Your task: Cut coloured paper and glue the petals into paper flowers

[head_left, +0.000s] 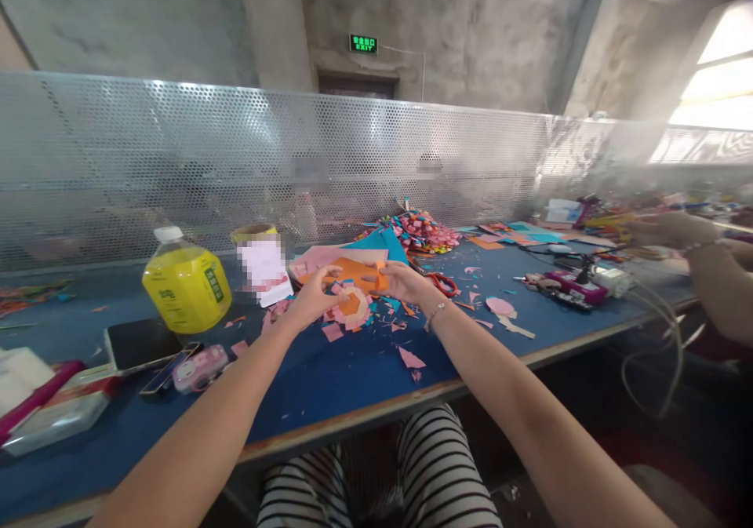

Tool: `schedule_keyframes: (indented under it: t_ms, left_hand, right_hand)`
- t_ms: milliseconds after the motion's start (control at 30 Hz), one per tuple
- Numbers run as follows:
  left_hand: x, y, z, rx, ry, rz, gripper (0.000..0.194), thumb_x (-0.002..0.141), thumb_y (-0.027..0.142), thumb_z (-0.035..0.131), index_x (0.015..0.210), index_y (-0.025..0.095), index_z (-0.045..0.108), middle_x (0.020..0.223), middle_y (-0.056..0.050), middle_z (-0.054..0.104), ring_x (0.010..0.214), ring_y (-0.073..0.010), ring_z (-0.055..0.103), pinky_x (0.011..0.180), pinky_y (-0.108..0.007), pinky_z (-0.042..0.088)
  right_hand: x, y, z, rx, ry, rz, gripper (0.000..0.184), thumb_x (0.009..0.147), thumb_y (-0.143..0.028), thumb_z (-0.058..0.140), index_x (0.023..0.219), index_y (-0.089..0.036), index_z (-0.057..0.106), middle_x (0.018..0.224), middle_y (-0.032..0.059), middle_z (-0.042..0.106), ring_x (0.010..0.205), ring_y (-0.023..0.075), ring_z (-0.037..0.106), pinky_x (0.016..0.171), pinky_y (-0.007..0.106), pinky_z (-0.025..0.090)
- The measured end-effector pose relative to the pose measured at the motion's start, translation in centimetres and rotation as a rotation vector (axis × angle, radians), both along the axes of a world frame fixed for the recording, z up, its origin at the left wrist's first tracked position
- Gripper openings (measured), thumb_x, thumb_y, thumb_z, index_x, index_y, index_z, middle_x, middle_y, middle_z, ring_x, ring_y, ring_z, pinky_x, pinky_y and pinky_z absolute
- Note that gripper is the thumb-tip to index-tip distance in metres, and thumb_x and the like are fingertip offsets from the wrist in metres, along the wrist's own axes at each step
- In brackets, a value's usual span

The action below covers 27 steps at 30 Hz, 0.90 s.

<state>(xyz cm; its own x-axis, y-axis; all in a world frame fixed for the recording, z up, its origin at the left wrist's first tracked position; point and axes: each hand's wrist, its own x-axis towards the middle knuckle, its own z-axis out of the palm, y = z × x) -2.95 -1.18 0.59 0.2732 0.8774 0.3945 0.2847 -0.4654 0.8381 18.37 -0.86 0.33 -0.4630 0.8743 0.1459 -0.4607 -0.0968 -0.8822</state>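
My right hand (405,282) is closed on a small folded orange paper strip (381,278), held up between its fingertips. Opposite it, my left hand (318,296) has its fingers curved and spread, at the left edge of a round paper piece (351,307). This piece has an orange centre, a pale ring and a pink fringed rim, and lies on the blue tabletop (329,379). Just behind both hands are larger orange paper sheets (351,271), with pink and teal ones. Red-handled scissors (442,283) lie right of my right hand, partly hidden.
A heap of coloured paper scraps (420,231) sits against the perforated metal screen (353,143). On the left are a yellow-labelled bottle (187,286), a dark phone (143,345) and a pink case (200,368). A glue gun (573,289) with cables and another person's arm (706,253) are rightward.
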Motion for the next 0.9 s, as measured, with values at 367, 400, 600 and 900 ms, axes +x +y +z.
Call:
schedule_keyframes:
  t_ms: [367, 400, 600, 900]
  left_hand:
    - [0.3, 0.3, 0.2, 0.137, -0.050, 0.181, 0.053, 0.052, 0.029, 0.074, 0.099, 0.019, 0.051, 0.112, -0.009, 0.052, 0.099, -0.0213, 0.054, 0.081, -0.031, 0.042]
    - [0.3, 0.3, 0.2, 0.132, -0.055, 0.172, 0.052, 0.053, 0.028, 0.074, 0.098, 0.020, 0.051, 0.111, -0.009, 0.052, 0.100, -0.0212, 0.054, 0.081, -0.030, 0.042]
    - [0.3, 1.1, -0.3, 0.098, -0.170, 0.203, 0.044, 0.056, 0.034, 0.071, 0.093, 0.019, 0.053, 0.105, -0.008, 0.055, 0.098, -0.0205, 0.053, 0.082, -0.031, 0.041]
    - [0.7, 0.1, 0.6, -0.404, -0.551, 0.115, 0.041, 0.054, 0.052, 0.066, 0.074, 0.017, 0.056, 0.068, -0.002, 0.056, 0.059, -0.0134, 0.053, 0.056, -0.026, 0.040]
  right_hand:
    - [-1.9, -0.7, -0.5, 0.101, -0.202, 0.075, 0.026, 0.053, -0.023, 0.075, 0.074, -0.014, 0.063, 0.070, -0.0008, 0.061, 0.062, 0.0087, 0.056, 0.059, 0.019, 0.043]
    - [-2.0, -0.6, -0.6, 0.103, -0.219, 0.068, 0.025, 0.053, -0.023, 0.076, 0.072, -0.014, 0.063, 0.066, -0.0018, 0.060, 0.060, 0.0081, 0.055, 0.059, 0.019, 0.043]
    - [-2.0, -0.1, -0.9, 0.123, -0.192, 0.051, 0.030, 0.051, -0.029, 0.077, 0.072, -0.013, 0.063, 0.068, 0.0003, 0.061, 0.064, 0.0102, 0.057, 0.064, 0.022, 0.043]
    - [-1.1, -0.2, -0.3, 0.125, -0.134, -0.024, 0.032, 0.052, -0.030, 0.077, 0.075, -0.014, 0.064, 0.072, 0.0018, 0.063, 0.063, 0.0106, 0.057, 0.062, 0.023, 0.045]
